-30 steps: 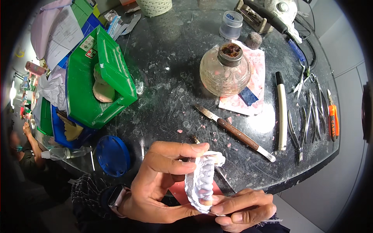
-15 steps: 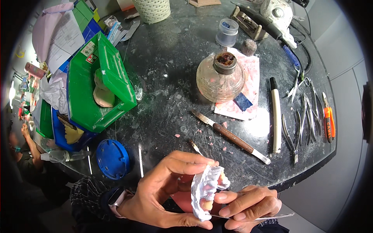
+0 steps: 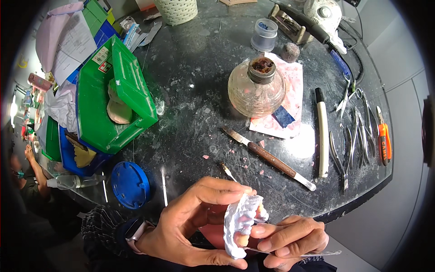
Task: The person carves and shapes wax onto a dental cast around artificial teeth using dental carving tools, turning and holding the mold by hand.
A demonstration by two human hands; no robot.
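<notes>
My left hand (image 3: 186, 226) grips a white plaster dental cast (image 3: 235, 222) between thumb and fingers, low in front of me. Pink and tooth-coloured parts show along the cast's right side. Closed around a thin metal dental instrument (image 3: 324, 254) is my right hand (image 3: 294, 238). The instrument's tip reaches the lower part of the cast, beside a yellowish tooth (image 3: 243, 240); whether it touches is hard to see. On the bench beyond lies a wooden-handled wax knife (image 3: 272, 159). A slim tool with a dark tip (image 3: 226, 170) is partly hidden behind my left hand.
Left stand a green bin (image 3: 97, 122) with a cast inside and a blue round lid (image 3: 130, 185). A glass spirit burner (image 3: 256, 93) rests on pink-stained paper (image 3: 292, 81). Right lie a white-and-black stick (image 3: 321, 136), several pliers (image 3: 358, 140) and orange-handled pliers (image 3: 385, 143).
The cast has turned slightly in my left hand. My right hand and the instrument have shifted very little. The bench things stay where they were.
</notes>
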